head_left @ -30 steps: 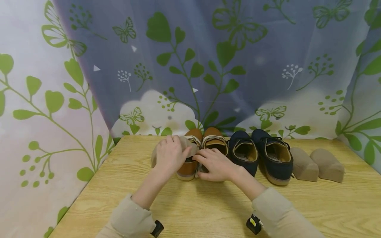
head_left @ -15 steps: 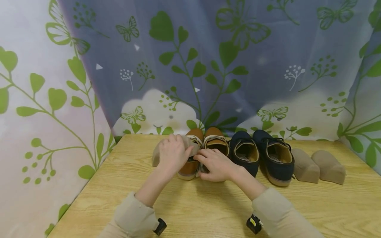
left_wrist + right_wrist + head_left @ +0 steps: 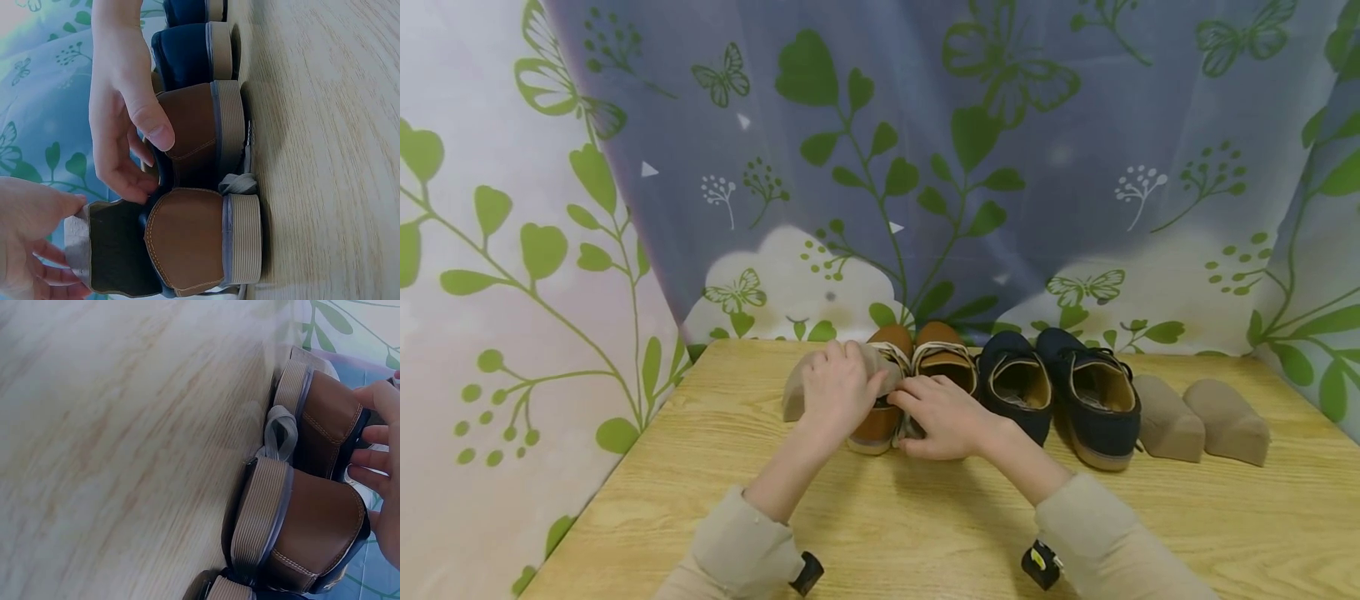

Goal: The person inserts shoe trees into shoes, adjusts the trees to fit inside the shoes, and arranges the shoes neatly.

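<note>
My left hand (image 3: 837, 385) grips a beige shoe insert (image 3: 880, 364) from above, at the opening of the left brown shoe (image 3: 874, 429). In the left wrist view the insert (image 3: 119, 250) shows a dark hollow end beside the shoe's collar. My right hand (image 3: 943, 417) touches that collar with bent fingertips, its thumb near the heel of the right brown shoe (image 3: 187, 119). A second beige insert (image 3: 793, 392) stands on the table left of the shoes, partly behind my left hand. How far the gripped insert reaches into the shoe is hidden.
Right of the brown pair stand two navy shoes (image 3: 1101, 417). Two more beige inserts (image 3: 1172, 421) lie beyond them on the wooden table (image 3: 925, 525). A patterned curtain (image 3: 850, 167) hangs behind, and a pale patterned sheet (image 3: 490, 333) closes the left side.
The head view has shifted slightly. Both hands, the insert and the shoes stay almost where they were.
</note>
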